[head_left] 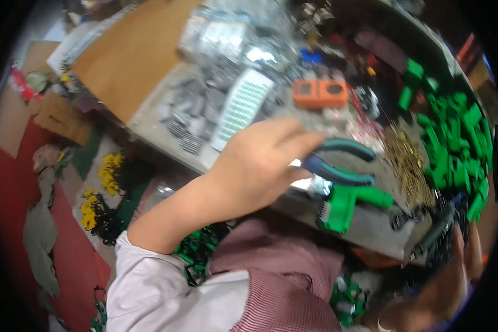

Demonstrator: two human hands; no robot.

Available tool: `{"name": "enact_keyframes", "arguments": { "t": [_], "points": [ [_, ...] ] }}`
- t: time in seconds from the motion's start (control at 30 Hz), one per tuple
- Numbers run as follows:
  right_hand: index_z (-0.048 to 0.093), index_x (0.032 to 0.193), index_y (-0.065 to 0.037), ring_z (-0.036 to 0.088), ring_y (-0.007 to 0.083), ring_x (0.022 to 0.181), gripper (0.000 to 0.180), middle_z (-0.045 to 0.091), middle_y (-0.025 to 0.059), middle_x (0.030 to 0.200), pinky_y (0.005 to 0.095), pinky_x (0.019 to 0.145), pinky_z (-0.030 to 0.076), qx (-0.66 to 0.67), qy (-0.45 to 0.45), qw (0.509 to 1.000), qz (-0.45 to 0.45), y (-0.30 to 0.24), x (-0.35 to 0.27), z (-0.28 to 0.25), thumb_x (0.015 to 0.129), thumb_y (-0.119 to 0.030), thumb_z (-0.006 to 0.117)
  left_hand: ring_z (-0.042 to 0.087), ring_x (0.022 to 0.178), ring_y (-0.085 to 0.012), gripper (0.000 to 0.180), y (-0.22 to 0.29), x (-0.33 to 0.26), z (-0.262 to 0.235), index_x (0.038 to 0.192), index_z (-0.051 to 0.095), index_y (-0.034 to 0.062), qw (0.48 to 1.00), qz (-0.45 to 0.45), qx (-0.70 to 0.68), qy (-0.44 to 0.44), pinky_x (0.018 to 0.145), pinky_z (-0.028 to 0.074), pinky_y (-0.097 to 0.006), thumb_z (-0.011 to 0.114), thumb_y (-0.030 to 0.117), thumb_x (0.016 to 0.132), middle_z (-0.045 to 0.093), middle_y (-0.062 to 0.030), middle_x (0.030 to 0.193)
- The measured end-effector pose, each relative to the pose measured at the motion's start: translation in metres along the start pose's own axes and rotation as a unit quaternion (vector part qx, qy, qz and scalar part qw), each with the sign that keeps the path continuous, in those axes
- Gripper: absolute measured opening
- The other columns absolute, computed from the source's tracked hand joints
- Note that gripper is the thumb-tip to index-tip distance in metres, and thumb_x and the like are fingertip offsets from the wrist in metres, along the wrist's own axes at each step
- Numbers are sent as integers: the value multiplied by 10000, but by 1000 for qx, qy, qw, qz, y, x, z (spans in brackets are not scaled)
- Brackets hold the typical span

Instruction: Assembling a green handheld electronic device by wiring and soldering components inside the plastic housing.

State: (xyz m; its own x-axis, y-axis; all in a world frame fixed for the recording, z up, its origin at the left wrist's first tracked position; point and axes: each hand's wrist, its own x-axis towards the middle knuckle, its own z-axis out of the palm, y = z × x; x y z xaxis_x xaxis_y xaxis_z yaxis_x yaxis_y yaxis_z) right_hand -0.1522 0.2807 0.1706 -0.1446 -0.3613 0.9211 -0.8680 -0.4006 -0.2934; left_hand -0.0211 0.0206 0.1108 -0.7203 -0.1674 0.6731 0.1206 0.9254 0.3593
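Observation:
My left hand [263, 160] reaches across the table's near edge, its fingers closed round the head end of a pair of pliers [346, 178]. The teal and dark blue handles point right and stand spread; the jaws are mostly hidden by my fingers. Just below the handles, a green plastic gun-shaped housing [340, 209] lies on the tabletop. At the lower right is my right hand [440, 293], blurred, with fingers stretched out. A dark, elongated tool [440, 232] is right beside those fingertips; whether they touch it cannot be made out.
Many green plastic parts [454, 138] are heaped at the right, beside brass-coloured thin pieces [406, 160]. An orange meter-like device [320, 93], a white sheet with green dots [242, 105], grey pieces [191, 108] and clear plastic bags [227, 39] lie farther back. Yellow-and-black parts [97, 207] sit left.

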Motion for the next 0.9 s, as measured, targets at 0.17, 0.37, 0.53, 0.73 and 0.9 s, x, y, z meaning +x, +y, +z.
{"name": "enact_keyframes", "arguments": {
  "t": [0.17,0.37,0.53,0.73,0.9],
  "points": [
    [508,1339,-58,617,335,921,784,578,158,1087,395,790,512,-163,-376,864,293,50,-25,33,599,-58,766,628,722,-238,462,30,2,51,1089,661,0,990,138,-22,0,593,501,-337,734,161,661,609,-102,863],
    [548,1111,-46,608,286,777,561,596,126,942,345,692,510,-175,-406,834,331,63,-42,24,592,-56,762,659,813,-257,494,12,1,50,1143,650,9,986,153,-55,-47,694,535,-350,732,208,699,655,-92,918],
    [507,1102,49,495,108,830,403,518,43,951,221,766,441,-214,-38,926,309,78,-49,-31,729,-61,610,530,1233,-362,773,-37,-43,31,1372,516,51,991,-106,-67,-56,1047,417,-425,824,241,689,580,-167,1316],
    [544,1031,-44,662,262,792,366,588,188,787,351,705,495,-325,-457,762,325,68,-67,23,693,-95,675,514,1190,-373,932,-53,-69,64,1430,432,67,985,-121,-7,-124,1018,420,-438,860,261,625,544,-176,1294],
    [486,1258,34,502,160,847,504,538,31,986,294,805,435,-263,-142,886,355,53,-34,-40,786,-26,651,566,1002,-341,802,-56,-60,66,1298,546,43,992,-83,11,-99,901,451,-428,863,188,577,586,-142,1120]
  ]
}}
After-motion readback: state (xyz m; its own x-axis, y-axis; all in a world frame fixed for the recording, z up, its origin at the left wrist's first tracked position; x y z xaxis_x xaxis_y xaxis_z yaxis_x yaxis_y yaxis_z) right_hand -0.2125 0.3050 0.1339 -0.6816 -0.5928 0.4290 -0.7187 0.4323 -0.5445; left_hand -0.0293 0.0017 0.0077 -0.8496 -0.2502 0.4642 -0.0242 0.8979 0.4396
